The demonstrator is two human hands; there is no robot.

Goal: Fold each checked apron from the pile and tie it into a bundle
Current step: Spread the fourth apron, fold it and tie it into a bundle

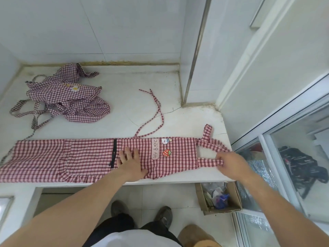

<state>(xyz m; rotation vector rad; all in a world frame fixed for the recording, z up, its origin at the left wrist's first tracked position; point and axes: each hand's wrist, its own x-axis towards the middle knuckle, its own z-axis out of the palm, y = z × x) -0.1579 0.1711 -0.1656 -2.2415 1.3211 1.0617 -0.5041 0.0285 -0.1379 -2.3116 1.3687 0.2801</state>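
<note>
Red-checked apron [85,157] lies folded into a long strip under both your hands, along the near edge of the white counter [124,104]. Your left hand [130,163] presses flat on the middle of the strip, fingers straight and spread, just right of a dark vertical trim line [114,154]. Between your hands sit a strawberry patch [166,152], a small cat patch [165,141] and a pink lettered label [155,148]. Your right hand [229,164] pinches the neck strap [211,162] at the strip's right end, fingers curled around the lower band of the loop. Beyond your left hand, two thin waist ties [156,111] trail away across the counter towards the wall. Further off, past your left hand and to its left, the pile of checked aprons [67,97] sits crumpled, one showing a daisy patch [75,88]. Below your right hand, on the floor, stands an open cardboard box [231,198] of scraps.
</note>
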